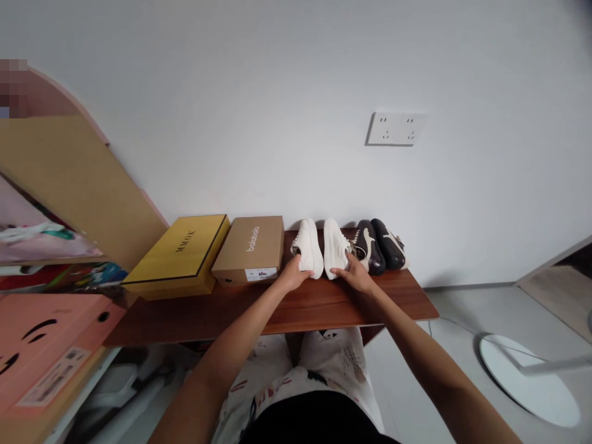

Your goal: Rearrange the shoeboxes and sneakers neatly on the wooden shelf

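A pair of white sneakers rests sole to sole on the brown wooden bench, with a small gap between them. My left hand point(296, 275) is closed around the heel of the left white sneaker point(311, 243). The heel of the right white sneaker point(335, 245) is in the grip of my right hand point(356, 272). Just right of my right hand stand two dark sneakers with cream trim, the nearer one point(374, 259) partly behind my fingers and the other point(388, 243) beside it. Toes of all the shoes point to the wall.
Left of the shoes on the bench point(250, 311) lie a brown shoe box point(235, 243) and a yellow box point(171, 253). A pink box point(50, 345) sits at the lower left. A wall socket point(396, 129) is above; a round white stand base point(527, 376) is on the floor right.
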A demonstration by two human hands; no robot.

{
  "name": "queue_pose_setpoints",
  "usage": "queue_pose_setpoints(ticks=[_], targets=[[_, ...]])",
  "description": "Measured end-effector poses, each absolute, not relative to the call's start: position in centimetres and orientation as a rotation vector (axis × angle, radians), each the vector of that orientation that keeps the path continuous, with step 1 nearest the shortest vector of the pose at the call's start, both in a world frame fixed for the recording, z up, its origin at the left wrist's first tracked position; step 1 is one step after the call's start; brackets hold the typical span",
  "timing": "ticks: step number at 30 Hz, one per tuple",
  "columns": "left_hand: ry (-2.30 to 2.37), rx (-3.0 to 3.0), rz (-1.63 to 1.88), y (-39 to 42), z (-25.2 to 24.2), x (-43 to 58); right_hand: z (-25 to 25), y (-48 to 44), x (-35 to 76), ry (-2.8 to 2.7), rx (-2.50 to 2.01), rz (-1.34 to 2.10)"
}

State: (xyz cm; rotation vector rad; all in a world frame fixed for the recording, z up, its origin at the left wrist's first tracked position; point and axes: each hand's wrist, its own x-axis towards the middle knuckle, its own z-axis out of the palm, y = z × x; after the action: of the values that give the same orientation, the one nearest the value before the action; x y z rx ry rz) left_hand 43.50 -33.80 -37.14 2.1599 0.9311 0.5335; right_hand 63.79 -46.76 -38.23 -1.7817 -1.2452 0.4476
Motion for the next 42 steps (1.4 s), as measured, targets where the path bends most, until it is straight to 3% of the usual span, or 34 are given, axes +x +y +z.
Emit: queue_pose_setpoints(ticks=[7,14,27,42], targets=[[0.785,2.718,0.064,-32.6,-32.1,44.4,-33.4,-45.7,64.0,-1.76,-2.278,0.217],[0.758,2.853,-0.294,-32.9,-30.9,46.1,-31.5,-44.2,62.4,-2.038,-2.451,0.18],[0.844,2.713,-0.156,-31.0,-33.2,47.4,-31.8,-42.6,61.6,-2.059,-2.426,0.142],[0.909,2.803,-0.198,-32.8,-32.0,47.0,-32.8,-41.6,60.8,-2.077,-2.413,0.082]])
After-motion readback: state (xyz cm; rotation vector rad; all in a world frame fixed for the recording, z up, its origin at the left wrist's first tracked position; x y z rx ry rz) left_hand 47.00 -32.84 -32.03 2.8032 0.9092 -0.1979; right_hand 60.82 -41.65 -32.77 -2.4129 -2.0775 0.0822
